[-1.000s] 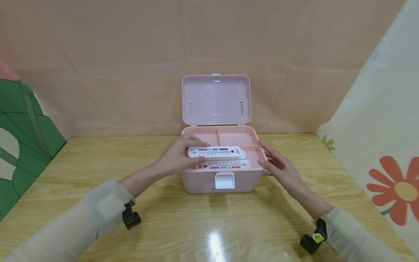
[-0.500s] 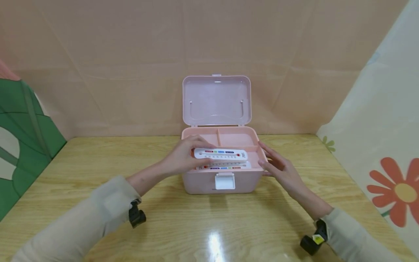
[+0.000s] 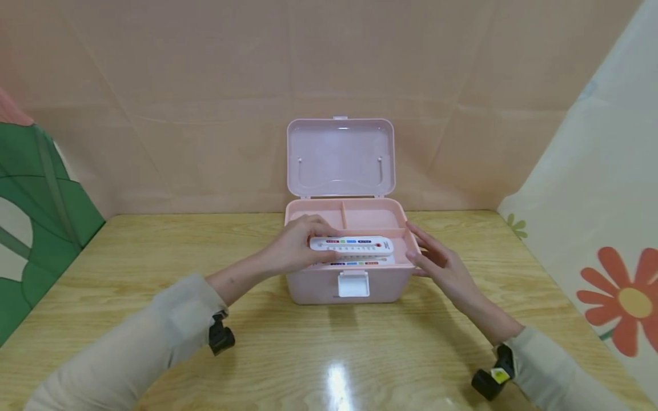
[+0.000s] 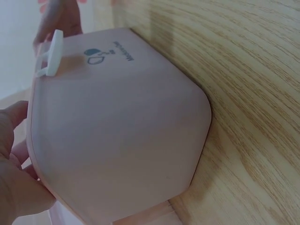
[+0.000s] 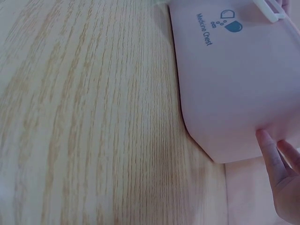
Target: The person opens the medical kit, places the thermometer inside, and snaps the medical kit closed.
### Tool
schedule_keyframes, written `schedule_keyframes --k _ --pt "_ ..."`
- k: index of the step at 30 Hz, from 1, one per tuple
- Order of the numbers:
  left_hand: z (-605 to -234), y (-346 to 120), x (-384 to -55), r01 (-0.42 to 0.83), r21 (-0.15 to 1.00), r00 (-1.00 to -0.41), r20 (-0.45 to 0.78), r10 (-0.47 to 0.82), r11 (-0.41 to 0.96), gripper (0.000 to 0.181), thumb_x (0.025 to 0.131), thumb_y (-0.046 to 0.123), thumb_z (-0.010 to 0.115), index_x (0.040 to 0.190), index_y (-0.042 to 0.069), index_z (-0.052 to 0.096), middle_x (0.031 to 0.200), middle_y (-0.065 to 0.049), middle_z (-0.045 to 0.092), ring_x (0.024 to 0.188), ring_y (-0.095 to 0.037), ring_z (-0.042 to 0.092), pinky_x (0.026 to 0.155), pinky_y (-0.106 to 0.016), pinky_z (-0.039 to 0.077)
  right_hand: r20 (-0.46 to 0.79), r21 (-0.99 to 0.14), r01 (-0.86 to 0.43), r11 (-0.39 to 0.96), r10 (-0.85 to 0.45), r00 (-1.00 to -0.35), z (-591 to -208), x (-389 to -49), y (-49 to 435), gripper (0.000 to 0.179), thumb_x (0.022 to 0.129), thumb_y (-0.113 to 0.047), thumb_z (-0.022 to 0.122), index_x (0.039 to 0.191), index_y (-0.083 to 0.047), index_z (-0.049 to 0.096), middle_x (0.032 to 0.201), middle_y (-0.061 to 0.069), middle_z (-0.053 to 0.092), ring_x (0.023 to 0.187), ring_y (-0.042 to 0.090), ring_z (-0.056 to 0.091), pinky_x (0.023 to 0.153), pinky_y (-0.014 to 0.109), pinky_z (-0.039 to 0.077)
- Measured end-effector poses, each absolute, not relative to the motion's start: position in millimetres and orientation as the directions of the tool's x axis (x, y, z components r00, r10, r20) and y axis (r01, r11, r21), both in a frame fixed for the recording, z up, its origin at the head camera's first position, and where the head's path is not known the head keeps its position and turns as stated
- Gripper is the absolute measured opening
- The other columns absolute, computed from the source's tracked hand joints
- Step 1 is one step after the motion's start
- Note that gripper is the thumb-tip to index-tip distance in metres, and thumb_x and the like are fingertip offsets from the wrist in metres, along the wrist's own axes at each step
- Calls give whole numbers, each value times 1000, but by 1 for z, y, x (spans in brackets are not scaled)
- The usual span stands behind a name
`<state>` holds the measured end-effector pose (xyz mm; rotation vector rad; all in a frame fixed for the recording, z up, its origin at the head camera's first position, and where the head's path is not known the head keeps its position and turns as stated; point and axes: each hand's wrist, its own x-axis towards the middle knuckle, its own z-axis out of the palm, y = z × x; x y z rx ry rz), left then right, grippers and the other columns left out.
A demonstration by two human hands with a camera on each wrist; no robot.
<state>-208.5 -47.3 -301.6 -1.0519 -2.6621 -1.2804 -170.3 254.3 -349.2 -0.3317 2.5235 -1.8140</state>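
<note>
A pink medicine chest (image 3: 313, 285) stands on the table with its lid (image 3: 340, 157) raised and its divided tray (image 3: 372, 216) showing. My left hand (image 3: 295, 246) pinches a white thermometer (image 3: 354, 245), thumb on the near side and fingers on the far side, over the tray's front compartment. Behind the thumb, a second white thermometer (image 3: 380, 261) lies in that compartment, partly covered by the held one. My right hand (image 3: 444, 268) rests against the chest's right side, and its fingers (image 5: 268, 145) touch the wall with their tips.
The wood-grain table (image 3: 154, 257) extends to both sides and in front of the chest. A white latch (image 3: 353, 283) hangs at the chest's front. A beige cloth (image 3: 205, 114) rises behind the table, and a flower-printed cloth (image 3: 612, 188) stands at the right.
My left hand has moved right and slightly toward me with the thermometer, lowering it over the one in the front compartment. My right hand has stayed in place on the chest.
</note>
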Motion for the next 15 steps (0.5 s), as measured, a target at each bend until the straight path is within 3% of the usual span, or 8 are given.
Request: schedule_keyframes --k 15 --pt "-300 -44 -208 601 621 -762 257 594 502 36 80 17 77 112 2 71 99 -6 65 97 -19 55 85 -29 42 93 -928 -147 342 -170 -981 -352 -172 257 58 98 -26 56 150 -24 32 150 20 35 106 -6 53 79 24 56"
